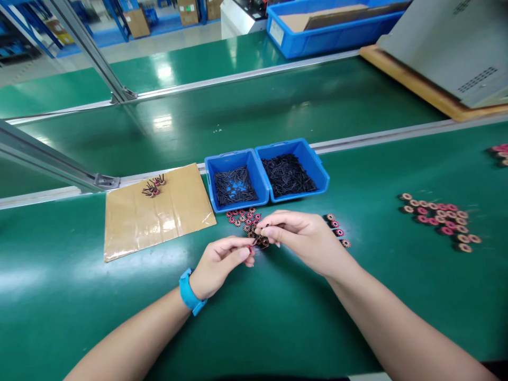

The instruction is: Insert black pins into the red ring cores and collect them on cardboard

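My left hand (224, 262), with a blue band (191, 292) at the wrist, pinches a small red toothed ring (250, 248) between thumb and fingertips. Just to its right, my right hand (291, 233) is closed at the fingertips on a thin dark pin (256, 239), whose lower end meets the ring. Whether the pin sits in the ring is too small to tell. Beyond and under the fingers lies a cluster of red and copper-coloured toothed rings (239, 217), partly hidden by my right hand. A short row of similar rings (338, 232) lies right of that hand.
Two blue bins, a left one (262, 190) and a right one (320, 172), hold many dark pins. Cardboard (159, 222) at left carries rings with pins sticking out (153, 188). More rings (440, 217) lie at right. A metal rail (349, 143) runs behind; a grey cabinet (448, 47) stands back right.
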A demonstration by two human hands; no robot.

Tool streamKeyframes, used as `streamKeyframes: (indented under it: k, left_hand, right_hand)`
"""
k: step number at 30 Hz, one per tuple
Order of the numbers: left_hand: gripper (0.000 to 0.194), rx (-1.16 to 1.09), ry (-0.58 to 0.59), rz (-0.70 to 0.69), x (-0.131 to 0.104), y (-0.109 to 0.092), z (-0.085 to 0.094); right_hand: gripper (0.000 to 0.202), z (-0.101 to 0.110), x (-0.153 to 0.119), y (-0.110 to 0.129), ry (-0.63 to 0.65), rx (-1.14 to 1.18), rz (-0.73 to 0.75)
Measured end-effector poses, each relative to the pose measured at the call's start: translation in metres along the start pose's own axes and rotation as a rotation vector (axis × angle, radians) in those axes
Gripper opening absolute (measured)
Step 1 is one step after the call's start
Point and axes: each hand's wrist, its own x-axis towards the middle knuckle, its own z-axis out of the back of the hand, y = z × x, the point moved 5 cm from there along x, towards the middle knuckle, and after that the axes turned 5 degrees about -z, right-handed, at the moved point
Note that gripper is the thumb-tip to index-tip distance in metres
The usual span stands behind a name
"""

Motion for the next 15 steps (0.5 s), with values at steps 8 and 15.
streamKeyframes:
  k: [8,15]
  left_hand:
    - [0.023,-0.006,0.001,-0.006,0.0005,-0.001,-0.0013]
    - [0.028,-0.044,-0.005,-0.038,0.0023,-0.0038,-0.0032]
  right_hand:
    - [0.007,-0.0007,-0.0006,-0.0015,0.0,0.009,-0.02]
    - [0.009,-0.0056,-0.0055,-0.0041,-0.017,0.008,-0.072]
